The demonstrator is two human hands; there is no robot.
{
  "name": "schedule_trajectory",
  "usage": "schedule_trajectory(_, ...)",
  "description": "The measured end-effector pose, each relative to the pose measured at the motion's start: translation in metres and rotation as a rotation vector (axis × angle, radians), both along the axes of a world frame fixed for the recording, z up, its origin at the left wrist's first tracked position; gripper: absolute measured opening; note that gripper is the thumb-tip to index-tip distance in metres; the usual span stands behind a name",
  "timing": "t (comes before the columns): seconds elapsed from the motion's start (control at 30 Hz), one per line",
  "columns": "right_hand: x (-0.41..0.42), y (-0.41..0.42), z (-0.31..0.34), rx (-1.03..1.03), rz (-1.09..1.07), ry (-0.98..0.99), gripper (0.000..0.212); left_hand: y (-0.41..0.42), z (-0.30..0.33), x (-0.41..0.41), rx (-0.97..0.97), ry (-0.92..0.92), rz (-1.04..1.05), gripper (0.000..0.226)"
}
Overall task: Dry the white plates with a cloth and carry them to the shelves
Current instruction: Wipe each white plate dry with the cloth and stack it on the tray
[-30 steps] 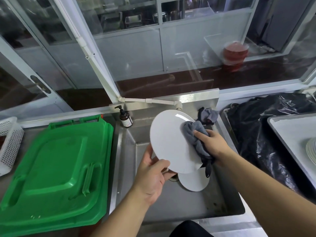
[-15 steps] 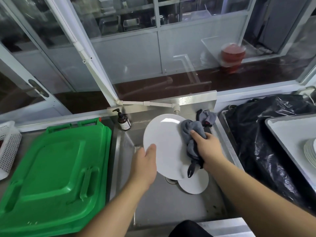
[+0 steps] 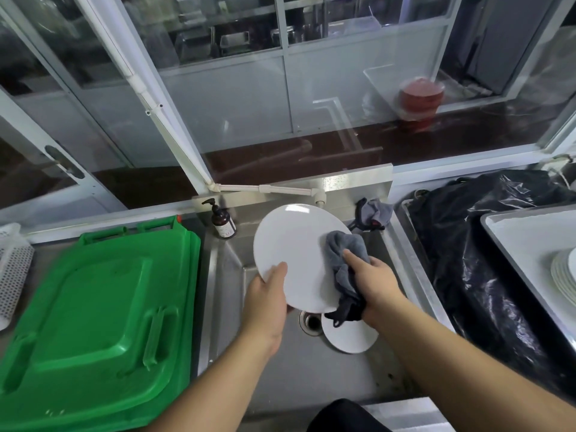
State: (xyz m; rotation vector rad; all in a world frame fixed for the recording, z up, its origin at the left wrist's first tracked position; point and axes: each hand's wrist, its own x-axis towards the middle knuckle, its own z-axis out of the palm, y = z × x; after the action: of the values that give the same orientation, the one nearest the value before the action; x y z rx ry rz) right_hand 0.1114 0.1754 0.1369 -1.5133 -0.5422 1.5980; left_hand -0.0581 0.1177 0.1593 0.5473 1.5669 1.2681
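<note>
A large white plate is held tilted above the steel sink. My left hand holds its lower left rim, thumb on the face. My right hand grips a grey cloth and presses it against the plate's right side. A smaller white plate lies in the sink beside the drain, partly hidden by the cloth and the held plate. A stack of white plates sits on a tray at the far right.
A green plastic lid covers the counter on the left. A brown pump bottle stands at the sink's back left corner. A second grey cloth hangs at the back right. A black plastic bag fills the bin on the right.
My left hand shifted its hold from under the plate's bottom edge to the lower left rim. The plate turned, and the cloth slid along its right side.
</note>
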Motion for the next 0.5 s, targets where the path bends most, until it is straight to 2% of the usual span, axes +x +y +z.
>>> schedule_trajectory(0.1, 0.019, 0.012, 0.009, 0.18, 0.158, -0.139, 0.018, 0.014, 0.015, -0.031, -0.031, 0.04, -0.076, 0.011)
schedule_trajectory(0.2, 0.032, 0.022, 0.019, 0.303, 0.279, -0.24, 0.017, 0.022, 0.028, -0.052, -0.104, 0.045, -0.242, 0.021)
schedule_trajectory(0.27, 0.029, 0.023, 0.019, 0.309, 0.306, -0.258, 0.016, 0.024, 0.03, -0.053, -0.113, 0.111, -0.27, 0.025)
schedule_trajectory(0.37, 0.018, 0.02, 0.015, 0.252, 0.187, -0.225, 0.02, 0.024, 0.03, -0.041, -0.055, 0.191, -0.164, 0.031)
schedule_trajectory(0.43, 0.011, 0.016, 0.012, 0.166, 0.082, -0.181, 0.021, 0.02, 0.028, -0.029, -0.043, 0.199, -0.091, 0.039)
schedule_trajectory(0.5, 0.002, 0.01, 0.009, 0.052, 0.0, -0.099, 0.021, 0.015, 0.022, -0.018, -0.055, 0.233, -0.009, 0.038)
